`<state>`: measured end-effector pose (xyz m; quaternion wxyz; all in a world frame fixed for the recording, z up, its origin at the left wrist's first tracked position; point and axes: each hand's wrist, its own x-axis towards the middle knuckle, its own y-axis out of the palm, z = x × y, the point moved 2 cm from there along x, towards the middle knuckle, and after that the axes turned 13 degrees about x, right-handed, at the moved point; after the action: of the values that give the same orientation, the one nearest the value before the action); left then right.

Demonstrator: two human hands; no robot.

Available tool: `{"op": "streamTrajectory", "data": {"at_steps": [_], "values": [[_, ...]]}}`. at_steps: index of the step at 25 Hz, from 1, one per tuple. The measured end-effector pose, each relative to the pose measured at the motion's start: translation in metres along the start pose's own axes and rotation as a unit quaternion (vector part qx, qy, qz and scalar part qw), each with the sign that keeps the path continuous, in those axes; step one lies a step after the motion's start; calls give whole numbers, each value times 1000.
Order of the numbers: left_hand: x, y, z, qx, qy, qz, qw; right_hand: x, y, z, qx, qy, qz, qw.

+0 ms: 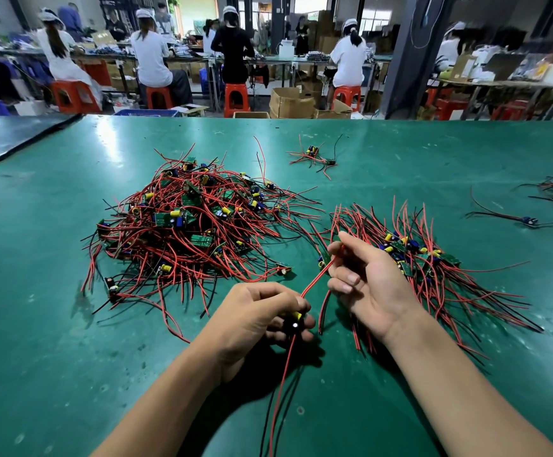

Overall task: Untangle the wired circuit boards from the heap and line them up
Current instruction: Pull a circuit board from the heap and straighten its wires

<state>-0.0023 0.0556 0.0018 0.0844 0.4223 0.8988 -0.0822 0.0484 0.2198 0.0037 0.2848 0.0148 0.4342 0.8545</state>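
A tangled heap (189, 222) of small green circuit boards with red and black wires lies on the green table (70, 341), left of centre. To the right lies a row of lined-up boards (417, 255) with their wires fanned out. My left hand (255, 315) grips one small board (294, 321) with a yellow capacitor, its red and black wires hanging toward me. My right hand (364, 275) pinches that board's red wire (318, 275) between thumb and fingers, just in front of the row.
A small cluster of wired boards (314, 156) lies farther back. More dark wires and a single board (529, 221) lie at the right edge. A dark mat edge (21, 143) runs along the far left. Seated workers, red stools and cardboard boxes fill the background.
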Motion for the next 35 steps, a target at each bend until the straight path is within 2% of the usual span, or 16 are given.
{"op": "streamTrajectory", "data": {"at_steps": [3,7,11,13,15,17,20,21,22,25,26,28,30,31,34,35], "values": [[-1,-2,0,4,1,2,1000,-1,2,1,56,20,38,998],[0,-4,2,-4,-6,4,1000,0,0,2,64,-4,63,996],[-1,-4,2,-17,-6,23,1000,4,-4,-1,41,-75,35,996],[-2,-5,1,-12,-4,37,999,5,-8,0,-18,-153,7,988],[-3,-5,0,2,-6,52,999,4,-10,4,-148,-259,-25,954],[-3,-6,0,10,-9,63,998,2,-12,6,-277,-354,-49,892],[-3,-7,0,9,-6,68,998,-4,-13,7,-419,-465,-38,779],[-3,-7,0,7,-4,69,998,-5,-13,7,-433,-475,-33,765],[-3,-8,1,4,-4,70,997,-5,-13,7,-423,-463,-29,779],[-2,-10,2,-13,-8,69,998,0,-12,8,-283,-355,-16,891],[-2,-10,3,-17,-11,68,997,1,-12,8,-254,-330,-22,909],[-1,-11,3,-19,-15,68,997,3,-14,8,-272,-319,-43,907],[0,-11,4,-18,-17,69,997,2,-14,8,-305,-335,-59,889],[0,-11,4,-17,-18,68,997,0,-15,8,-334,-358,-63,870],[1,-11,5,-17,-22,66,997,-4,-14,7,-457,-451,-58,765],[1,-11,6,-19,-22,64,998,-4,-14,7,-465,-456,-60,756]]}}
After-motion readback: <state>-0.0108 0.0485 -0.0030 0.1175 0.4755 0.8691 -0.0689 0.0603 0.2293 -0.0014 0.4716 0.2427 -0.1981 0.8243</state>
